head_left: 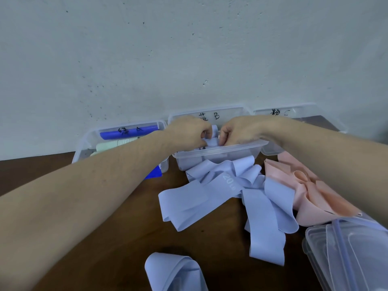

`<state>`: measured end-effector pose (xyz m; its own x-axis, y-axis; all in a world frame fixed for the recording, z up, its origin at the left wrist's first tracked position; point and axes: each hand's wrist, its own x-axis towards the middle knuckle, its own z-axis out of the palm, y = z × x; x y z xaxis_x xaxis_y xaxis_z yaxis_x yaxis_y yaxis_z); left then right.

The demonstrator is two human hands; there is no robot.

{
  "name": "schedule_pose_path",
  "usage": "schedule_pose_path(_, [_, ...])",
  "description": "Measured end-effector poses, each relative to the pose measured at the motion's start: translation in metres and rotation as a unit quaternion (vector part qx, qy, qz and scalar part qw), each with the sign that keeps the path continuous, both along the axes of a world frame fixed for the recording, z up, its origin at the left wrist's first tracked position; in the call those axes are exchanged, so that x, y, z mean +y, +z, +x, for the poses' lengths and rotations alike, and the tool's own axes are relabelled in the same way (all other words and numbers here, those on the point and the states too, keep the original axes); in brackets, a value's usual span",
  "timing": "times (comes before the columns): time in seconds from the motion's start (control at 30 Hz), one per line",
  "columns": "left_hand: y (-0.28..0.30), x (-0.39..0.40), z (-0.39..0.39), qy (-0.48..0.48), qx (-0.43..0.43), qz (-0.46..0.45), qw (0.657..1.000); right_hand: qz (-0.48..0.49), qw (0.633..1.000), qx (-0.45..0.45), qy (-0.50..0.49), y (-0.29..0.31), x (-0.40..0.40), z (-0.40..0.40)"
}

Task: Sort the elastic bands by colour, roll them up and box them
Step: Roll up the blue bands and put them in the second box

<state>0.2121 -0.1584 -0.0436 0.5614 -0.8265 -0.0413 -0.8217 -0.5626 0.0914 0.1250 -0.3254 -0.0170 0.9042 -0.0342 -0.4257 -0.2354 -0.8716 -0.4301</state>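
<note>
I am working tight against the wall, where three clear boxes are lining the back edge of the desk (109, 244), and the loose blue bands (212, 192) and pink bands (310, 194) are crowding the near rim of the middle box (220, 153), leaving bare room only to the left of them. Both my arms are reaching forward over that box, with my left grip (189, 133) and right grip (241, 131) curling knuckles-up, both seemingly pinching one small rolled blue band (212, 141) just above the box's opening.
</note>
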Motion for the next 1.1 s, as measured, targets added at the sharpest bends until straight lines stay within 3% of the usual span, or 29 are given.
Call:
schedule_pose_path(0.27, [-0.001,-0.001,0.0,0.012,0.001,-0.003,1.0,-0.007,0.999,0.015,0.05,0.001,0.002,0.005])
schedule_pose_path(0.7, [0.011,0.008,-0.008,0.005,0.001,0.008,1.0,-0.011,0.999,-0.013,0.039,0.002,0.0,0.001])
schedule_pose_path(0.93, [0.031,0.026,-0.023,0.025,0.001,-0.051,0.998,0.043,0.997,-0.069,-0.008,0.015,-0.006,-0.013])
schedule_pose_path(1.1, [0.048,0.05,-0.052,0.035,-0.006,-0.127,0.991,0.062,0.983,-0.168,-0.035,0.028,-0.003,-0.037])
